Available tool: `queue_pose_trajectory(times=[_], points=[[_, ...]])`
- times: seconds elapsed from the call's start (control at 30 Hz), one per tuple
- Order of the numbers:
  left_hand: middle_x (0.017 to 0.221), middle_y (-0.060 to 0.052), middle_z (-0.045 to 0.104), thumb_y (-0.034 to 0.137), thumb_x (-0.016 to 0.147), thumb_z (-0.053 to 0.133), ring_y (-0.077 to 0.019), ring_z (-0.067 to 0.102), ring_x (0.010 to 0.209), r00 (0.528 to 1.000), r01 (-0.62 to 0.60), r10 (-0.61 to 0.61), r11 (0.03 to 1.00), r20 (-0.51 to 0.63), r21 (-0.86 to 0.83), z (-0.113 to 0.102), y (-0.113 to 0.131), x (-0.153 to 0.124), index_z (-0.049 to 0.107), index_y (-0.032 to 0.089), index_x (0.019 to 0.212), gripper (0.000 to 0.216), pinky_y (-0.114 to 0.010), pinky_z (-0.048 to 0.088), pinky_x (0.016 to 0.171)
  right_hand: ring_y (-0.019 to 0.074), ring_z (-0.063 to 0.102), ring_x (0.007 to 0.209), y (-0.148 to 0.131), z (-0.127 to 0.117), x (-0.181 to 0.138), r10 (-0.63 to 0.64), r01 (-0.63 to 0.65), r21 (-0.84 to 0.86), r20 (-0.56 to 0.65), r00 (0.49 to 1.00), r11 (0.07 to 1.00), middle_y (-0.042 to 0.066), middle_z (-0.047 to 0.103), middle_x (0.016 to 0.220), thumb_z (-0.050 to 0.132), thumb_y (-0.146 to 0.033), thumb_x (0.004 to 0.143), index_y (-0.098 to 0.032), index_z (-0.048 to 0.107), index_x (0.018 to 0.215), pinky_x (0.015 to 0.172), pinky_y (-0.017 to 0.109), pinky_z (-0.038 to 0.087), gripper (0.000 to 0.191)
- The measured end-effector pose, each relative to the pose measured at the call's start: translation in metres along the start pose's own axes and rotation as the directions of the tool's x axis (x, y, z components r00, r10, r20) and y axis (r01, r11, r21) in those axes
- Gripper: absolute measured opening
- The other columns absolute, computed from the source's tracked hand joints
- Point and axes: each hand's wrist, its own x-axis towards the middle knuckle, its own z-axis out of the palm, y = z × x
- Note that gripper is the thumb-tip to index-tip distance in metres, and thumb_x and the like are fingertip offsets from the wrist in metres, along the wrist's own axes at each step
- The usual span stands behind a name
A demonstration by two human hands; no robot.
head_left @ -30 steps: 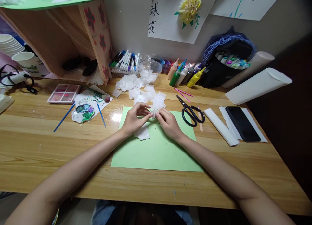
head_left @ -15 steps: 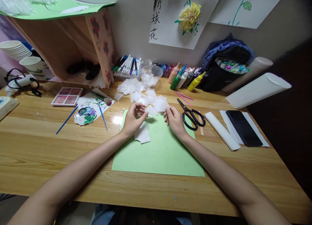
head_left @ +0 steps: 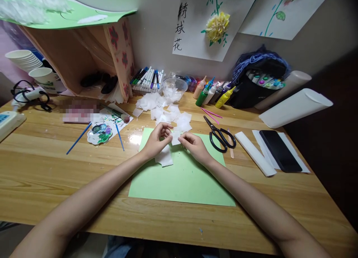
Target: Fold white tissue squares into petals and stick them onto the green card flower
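A small square of thin white paper (head_left: 175, 138) is stretched between both hands above a green sheet of paper (head_left: 179, 183). My left hand (head_left: 158, 138) pinches its left edge between thumb and finger, the other fingers curled loosely. On the opposite edge, my right hand (head_left: 192, 144) grips it with closed fingertips. Under my left hand, more white paper (head_left: 165, 157) lies on the green sheet. Just beyond my hands, loose white paper squares (head_left: 183, 121) are scattered, and a clear plastic bowl (head_left: 175, 87) behind them holds more.
Black-handled scissors (head_left: 219, 135) and a wooden stick (head_left: 232, 153) lie right of the green sheet. Farther right are a folded white strip (head_left: 255, 153) and a phone (head_left: 279, 150). A paint palette (head_left: 100, 134) and brushes sit left; paint bottles (head_left: 203, 96) stand at the back.
My right hand has moved left and slightly down, away from the loose squares, and now grips the paper that my left hand holds. The camera view has shifted slightly.
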Motion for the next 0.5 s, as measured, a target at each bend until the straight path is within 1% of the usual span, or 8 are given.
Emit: queue_pose_trajectory(times=[0.1, 0.13, 0.2, 0.27, 0.33, 0.5], points=[[0.079, 0.001, 0.053, 0.03, 0.083, 0.058, -0.011, 0.056, 0.071, 0.999, 0.025, -0.024, 0.999, 0.025, -0.032, 0.0, -0.002, 0.001, 0.049, 0.018, 0.1, 0.022, -0.024, 0.046, 0.069, 0.0106, 0.041, 0.056, 0.0, -0.001, 0.002, 0.032, -0.027, 0.088, -0.06, 0.998, 0.996, -0.004, 0.044, 0.059, 0.057, -0.046, 0.082, -0.018, 0.052, 0.068, 0.056, 0.025, 0.034, 0.031], [0.08, 0.001, 0.054, 0.031, 0.083, 0.058, -0.0114, 0.056, 0.072, 0.999, 0.032, -0.032, 0.999, 0.029, -0.01, 0.0, -0.002, 0.001, 0.05, 0.018, 0.097, 0.021, -0.025, 0.046, 0.069, 0.0105, 0.041, 0.055, 0.0, -0.001, 0.002, 0.038, -0.029, 0.106, -0.08, 0.996, 0.994, -0.004, 0.044, 0.059, 0.058, -0.046, 0.082, -0.018, 0.052, 0.069, 0.055, 0.025, 0.034, 0.031], [0.079, -0.001, 0.057, 0.034, 0.083, 0.058, -0.0124, 0.057, 0.072, 0.998, 0.038, -0.042, 0.995, 0.047, 0.095, 0.001, 0.0, 0.001, 0.053, 0.017, 0.088, 0.018, -0.025, 0.046, 0.068, 0.0104, 0.041, 0.055, 0.0, -0.001, 0.003, 0.038, -0.026, 0.12, -0.098, 0.994, 0.992, -0.003, 0.046, 0.06, 0.059, -0.047, 0.08, -0.018, 0.054, 0.07, 0.054, 0.025, 0.035, 0.031], [0.076, -0.001, 0.058, 0.037, 0.084, 0.057, -0.0133, 0.056, 0.072, 0.996, 0.022, -0.039, 0.977, 0.075, 0.213, 0.002, 0.004, 0.001, 0.056, 0.016, 0.08, 0.021, -0.025, 0.045, 0.066, 0.0105, 0.041, 0.055, 0.0, -0.001, 0.003, 0.032, -0.022, 0.113, -0.092, 0.995, 0.993, -0.003, 0.047, 0.061, 0.06, -0.048, 0.08, -0.018, 0.055, 0.071, 0.054, 0.024, 0.035, 0.031], [0.073, -0.001, 0.058, 0.039, 0.085, 0.055, -0.0135, 0.055, 0.07, 0.995, -0.001, -0.027, 0.961, 0.096, 0.278, 0.002, 0.007, 0.001, 0.057, 0.016, 0.076, 0.024, -0.025, 0.043, 0.065, 0.0106, 0.041, 0.055, 0.001, -0.001, 0.002, 0.027, -0.019, 0.098, -0.078, 0.997, 0.995, -0.003, 0.047, 0.061, 0.06, -0.048, 0.079, -0.018, 0.056, 0.071, 0.054, 0.025, 0.034, 0.031], [0.072, 0.0, 0.056, 0.037, 0.086, 0.055, -0.0114, 0.052, 0.067, 0.997, -0.028, 0.005, 0.959, 0.082, 0.281, 0.003, 0.009, 0.0, 0.056, 0.016, 0.078, 0.023, -0.023, 0.041, 0.062, 0.0112, 0.041, 0.058, 0.002, 0.0, 0.001, 0.008, -0.006, 0.044, -0.062, 0.998, 0.999, -0.002, 0.048, 0.064, 0.059, -0.044, 0.081, -0.018, 0.057, 0.072, 0.056, 0.025, 0.034, 0.028]])
